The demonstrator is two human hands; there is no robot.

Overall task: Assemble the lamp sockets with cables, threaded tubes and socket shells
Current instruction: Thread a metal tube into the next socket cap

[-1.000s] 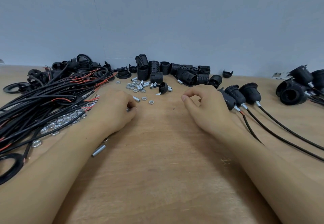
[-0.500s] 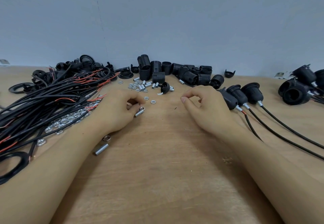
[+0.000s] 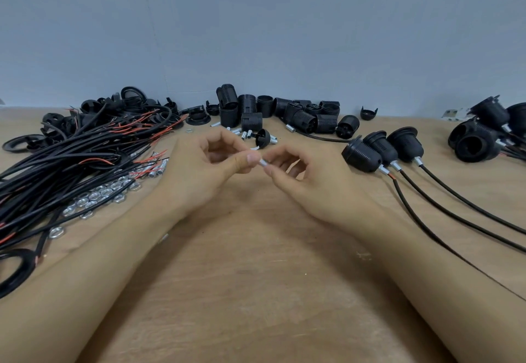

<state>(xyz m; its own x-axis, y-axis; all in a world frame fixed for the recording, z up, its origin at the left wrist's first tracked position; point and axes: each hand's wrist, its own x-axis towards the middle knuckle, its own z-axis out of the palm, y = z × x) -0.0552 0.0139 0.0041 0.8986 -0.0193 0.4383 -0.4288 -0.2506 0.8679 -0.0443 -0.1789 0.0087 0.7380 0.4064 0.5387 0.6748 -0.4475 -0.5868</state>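
Both hands are raised slightly above the wooden table (image 3: 256, 291) at centre. Left hand (image 3: 207, 172) pinches one end of a small threaded tube (image 3: 263, 162) between thumb and forefinger; right hand (image 3: 310, 180) pinches the other end with its fingertips, remaining fingers curled. The tube is short, silver, metallic and cylindrical, lying roughly level between the two hands; most of its length is covered by fingers, and thread detail cannot be made out.

A bundle of black cables (image 3: 65, 163) with red inner leads lies at left, partly over scattered silver nuts (image 3: 96, 197). Loose black ribbed socket shells (image 3: 307, 115) stand and lie at the far edge, with several spare silver tubes (image 3: 244, 134) just in front. Three finished sockets (image 3: 381, 148) with cables attached lie side by side at right; more black sockets (image 3: 481, 135) are heaped at far right.
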